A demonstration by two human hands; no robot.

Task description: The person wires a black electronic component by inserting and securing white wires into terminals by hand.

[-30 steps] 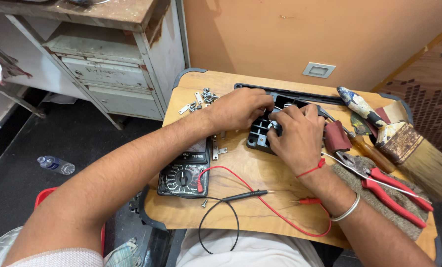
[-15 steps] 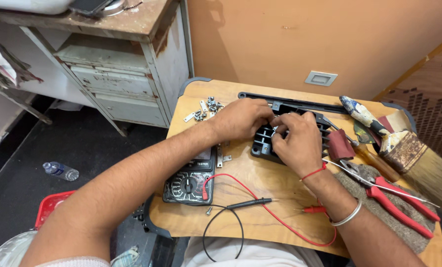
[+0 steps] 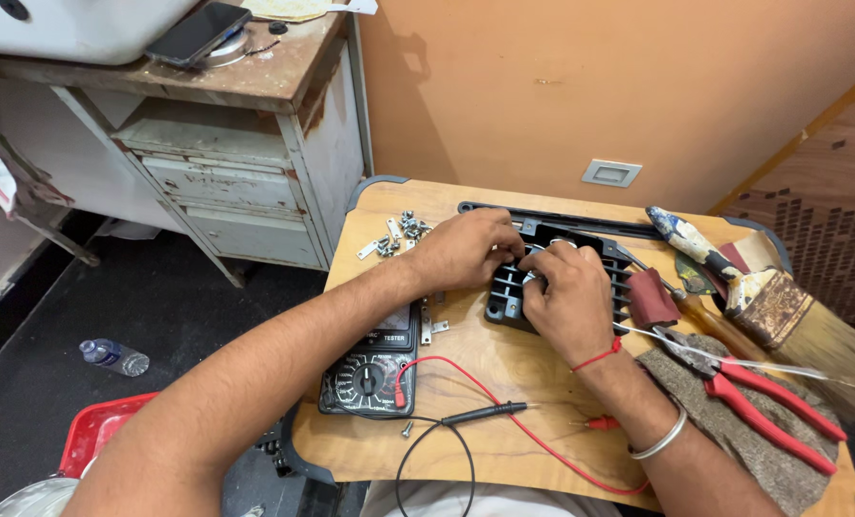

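Note:
A black slotted plastic part (image 3: 506, 299) lies on the wooden tabletop (image 3: 504, 369). My left hand (image 3: 466, 251) rests on its left end with fingers curled onto it. On its middle, my right hand (image 3: 566, 297) presses down with bent fingers; a red thread and a metal bangle sit on that wrist. What the fingertips pinch is hidden. A black multimeter (image 3: 375, 369) lies under my left forearm, its red lead (image 3: 504, 416) and black probe (image 3: 480, 414) trailing across the wood.
Loose screws and small metal bits (image 3: 399, 232) lie at the table's far left. Red-handled pliers (image 3: 767, 407) on a brown cloth, a wide paintbrush (image 3: 782, 311) and a screwdriver sit right. A rusty metal cabinet (image 3: 236, 182) with a phone on top stands left; a red tray and bottle are on the floor.
The view has tilted up and shifted, so the table sits lower in frame. Both hands stay on the black slotted part, fingers shifting slightly.

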